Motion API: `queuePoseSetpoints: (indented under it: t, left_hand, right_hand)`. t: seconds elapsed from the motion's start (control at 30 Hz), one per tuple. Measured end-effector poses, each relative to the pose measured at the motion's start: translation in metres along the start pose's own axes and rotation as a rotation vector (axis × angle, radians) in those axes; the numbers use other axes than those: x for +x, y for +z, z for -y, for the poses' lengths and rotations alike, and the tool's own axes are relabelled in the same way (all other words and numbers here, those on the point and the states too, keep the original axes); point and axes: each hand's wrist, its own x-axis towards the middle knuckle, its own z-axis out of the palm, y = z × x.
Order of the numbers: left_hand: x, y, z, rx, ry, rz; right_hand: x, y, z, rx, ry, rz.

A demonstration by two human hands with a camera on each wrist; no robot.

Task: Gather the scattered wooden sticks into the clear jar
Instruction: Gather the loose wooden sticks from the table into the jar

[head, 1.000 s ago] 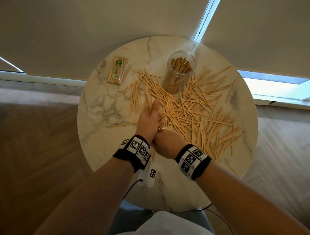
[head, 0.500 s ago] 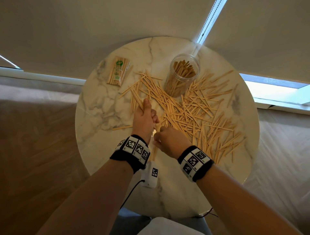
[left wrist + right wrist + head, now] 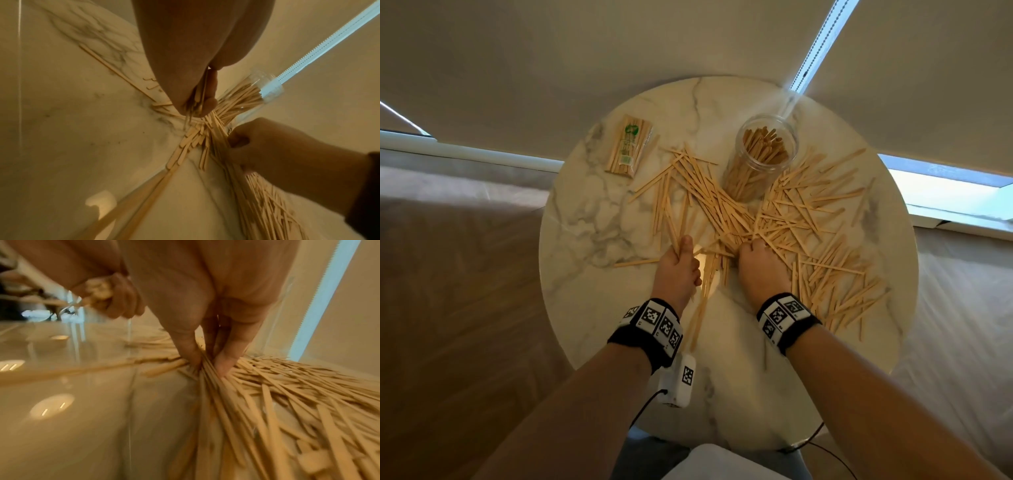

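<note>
Several loose wooden sticks (image 3: pixel 808 219) lie across the round marble table (image 3: pixel 599 219). At the back stands the clear jar (image 3: pixel 765 154), upright and partly filled with sticks. My left hand (image 3: pixel 681 253) grips a bundle of sticks (image 3: pixel 702 301) that trails back towards me; in the left wrist view its fingers (image 3: pixel 207 104) pinch them. Just to the right, my right hand (image 3: pixel 755 251) is down in the pile, and thumb and fingers (image 3: pixel 224 363) pinch a bunch of sticks (image 3: pixel 207 369). The jar (image 3: pixel 257 91) rises beyond both hands.
A wrapped pack of sticks (image 3: pixel 628 147) lies at the table's back left. Pale roller blinds (image 3: pixel 551 68) hang behind the table, with a bead chain (image 3: pixel 815 48) near the jar. Wooden floor is on the left, and the table edge is close to my forearms.
The hands, close together a second ago, have parted. My right hand moved right and forward into the pile and closed on sticks. My left hand still holds its bundle.
</note>
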Motion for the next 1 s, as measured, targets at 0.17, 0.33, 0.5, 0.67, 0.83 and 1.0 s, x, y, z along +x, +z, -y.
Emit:
queuePoseSetpoints:
  t: [0.17,0.33,0.5,0.67,0.83,1.0]
  left_hand:
    - [0.004,-0.003,0.003,0.074,0.007,0.017]
    - [0.004,0.013,-0.008,0.016,-0.014,0.048]
    - [-0.001,0.023,-0.017,0.034,0.050,0.224]
    - [-0.010,0.021,-0.013,0.093,0.095,0.278]
    - [-0.015,-0.003,-0.006,0.230,0.057,0.297]
    - [-0.020,-0.012,-0.002,0.633,0.097,0.391]
  right_hand:
    - [0.001,-0.017,-0.018,0.224,0.086,-0.067]
    - [0.001,-0.047,-0.025,0.808,0.192,-0.026]
    - [0.002,-0.062,-0.008,1.223,0.133,0.136]
    - [0.007,-0.059,0.007,1.055,-0.003,0.135]
    - [0.009,-0.067,0.004,0.779,-0.086,0.333]
    - [0.010,-0.075,0.011,0.876,0.075,0.114]
